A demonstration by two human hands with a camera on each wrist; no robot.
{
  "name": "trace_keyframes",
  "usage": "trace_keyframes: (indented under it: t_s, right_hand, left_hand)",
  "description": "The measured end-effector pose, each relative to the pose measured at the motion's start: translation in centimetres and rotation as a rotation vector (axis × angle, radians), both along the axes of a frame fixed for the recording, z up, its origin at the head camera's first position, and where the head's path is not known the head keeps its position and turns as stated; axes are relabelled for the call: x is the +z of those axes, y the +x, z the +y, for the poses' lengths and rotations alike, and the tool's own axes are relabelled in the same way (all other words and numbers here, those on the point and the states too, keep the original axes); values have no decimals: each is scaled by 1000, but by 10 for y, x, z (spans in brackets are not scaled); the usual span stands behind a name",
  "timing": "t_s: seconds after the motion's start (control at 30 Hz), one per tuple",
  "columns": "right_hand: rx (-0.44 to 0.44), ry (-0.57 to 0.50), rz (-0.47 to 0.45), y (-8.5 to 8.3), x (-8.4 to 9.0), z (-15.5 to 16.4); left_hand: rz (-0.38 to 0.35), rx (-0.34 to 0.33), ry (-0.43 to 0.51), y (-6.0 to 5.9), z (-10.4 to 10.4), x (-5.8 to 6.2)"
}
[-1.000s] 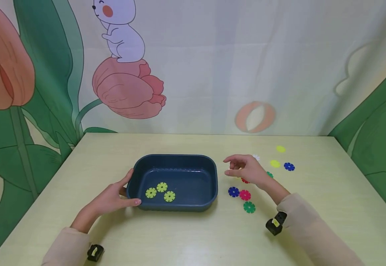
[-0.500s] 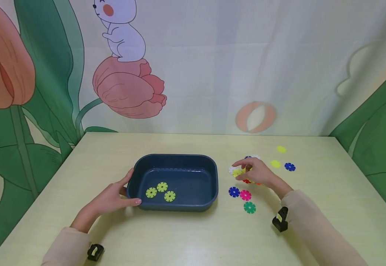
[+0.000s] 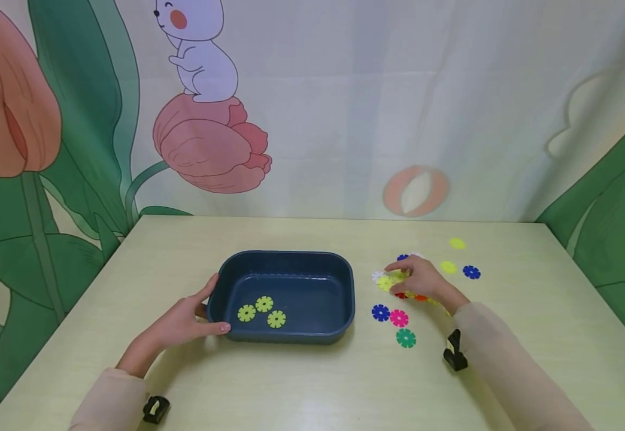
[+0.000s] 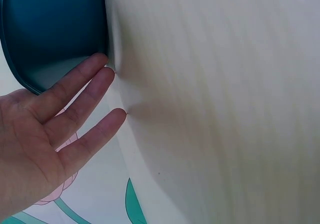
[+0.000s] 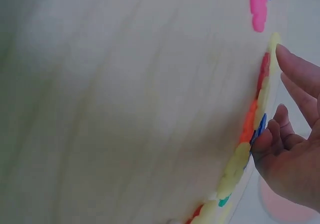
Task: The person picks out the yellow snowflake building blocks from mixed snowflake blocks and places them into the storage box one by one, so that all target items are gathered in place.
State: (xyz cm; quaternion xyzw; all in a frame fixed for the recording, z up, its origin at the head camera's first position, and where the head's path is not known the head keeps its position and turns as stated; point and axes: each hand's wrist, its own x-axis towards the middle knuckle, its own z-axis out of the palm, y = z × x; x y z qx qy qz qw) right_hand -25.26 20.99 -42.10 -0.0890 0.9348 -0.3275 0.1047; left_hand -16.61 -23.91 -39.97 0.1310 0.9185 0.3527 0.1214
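Setting: pale wooden table (image 3: 312, 383) is standing before a cartoon backdrop of tulips and a white rabbit.
Tray: you are keeping a dark blue rectangular tray (image 3: 348, 293) near the middle of the table, and three yellow-green snowflake discs (image 3: 262, 311) are already lying flat inside it, towards its left end.
Left hand: your left hand (image 3: 183, 320) is resting against the tray's left end with fingers straight and relaxed; the left wrist view shows the fingertips (image 4: 100, 64) touching the tray wall, gripping nothing.
Right hand: your right hand (image 3: 422, 280) is reaching down over the cluster of discs right of the tray, fingers bent onto a yellow-green disc (image 3: 387, 282); whether it is already pinching that disc, I cannot tell.
Left on the table: a blue disc (image 3: 380, 312), a pink disc (image 3: 399, 318) and a green disc (image 3: 406, 338) are lying just in front of your right hand; two more yellow discs (image 3: 448, 267) and another blue disc (image 3: 471, 272) are sitting further right, apart from the cluster.
Progress: judging by colour, you are sorting yellow-green discs into the tray; three are in, at least three yellow ones are still outside.
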Motion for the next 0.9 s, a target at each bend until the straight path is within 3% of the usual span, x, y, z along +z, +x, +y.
trace_keyframes:
  t_s: [0.5, 0.9]
  right_hand:
    - [-10, 20, 48, -2, -4, 0]
    - [-22, -119, 34, 3, 5, 3]
  left_hand:
    - [-3, 0, -8, 0, 1, 2]
    - [-4, 2, -8, 1, 1, 3]
